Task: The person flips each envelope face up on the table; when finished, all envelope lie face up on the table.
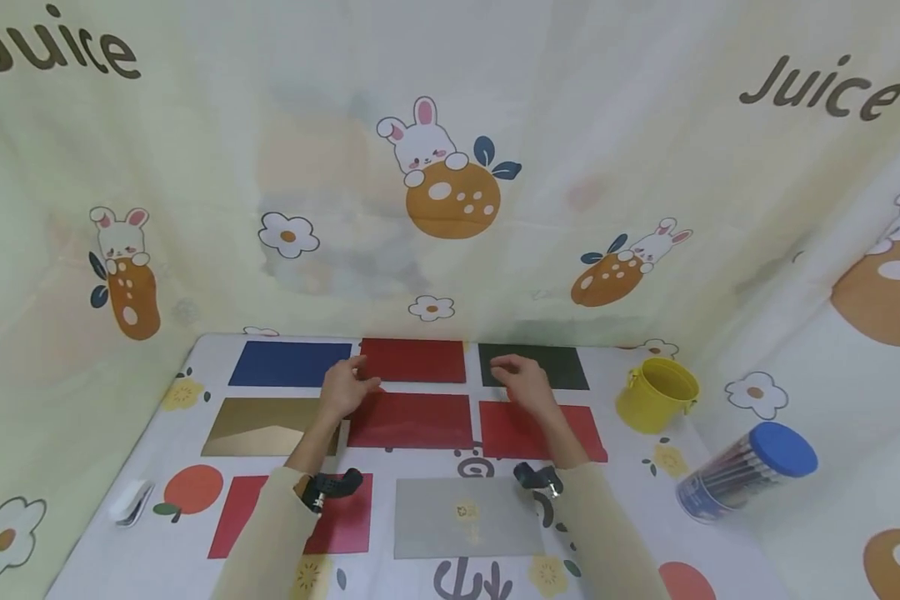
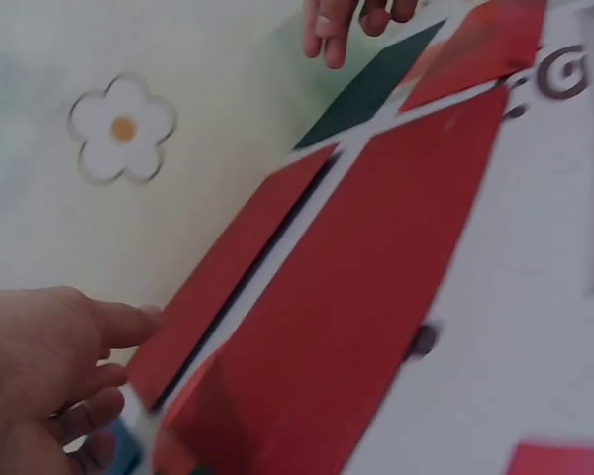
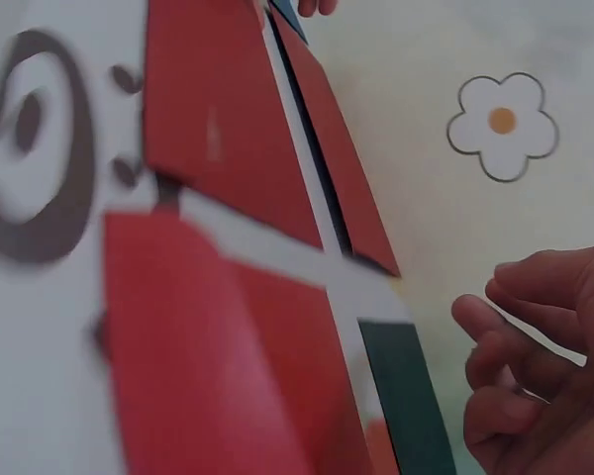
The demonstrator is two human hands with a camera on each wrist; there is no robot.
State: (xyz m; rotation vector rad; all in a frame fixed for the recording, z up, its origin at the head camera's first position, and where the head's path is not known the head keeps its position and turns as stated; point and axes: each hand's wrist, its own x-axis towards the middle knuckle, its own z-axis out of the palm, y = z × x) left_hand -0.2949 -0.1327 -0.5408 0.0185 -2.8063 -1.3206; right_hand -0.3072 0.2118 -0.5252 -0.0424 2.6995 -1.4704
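Observation:
Flat coloured cards lie in rows on the table. My left hand (image 1: 342,390) is at the left end of the far dark red card (image 1: 414,361), one fingertip right at its edge in the left wrist view. Beside it are a blue card (image 1: 288,364), a gold card (image 1: 251,429) and a nearer dark red card (image 1: 412,422). Over the dark green card (image 1: 566,367) hovers my right hand (image 1: 525,383), fingers loosely bent and holding nothing. Its wrist passes over a bright red card (image 1: 581,427).
Closer in lie a pinkish red card (image 1: 348,517), partly under my left sleeve, and a grey card (image 1: 468,525). A yellow bucket (image 1: 648,400) and a blue-lidded tub of pens (image 1: 742,475) stand at right. At left lies a small white object (image 1: 131,502). Printed cloth hangs behind.

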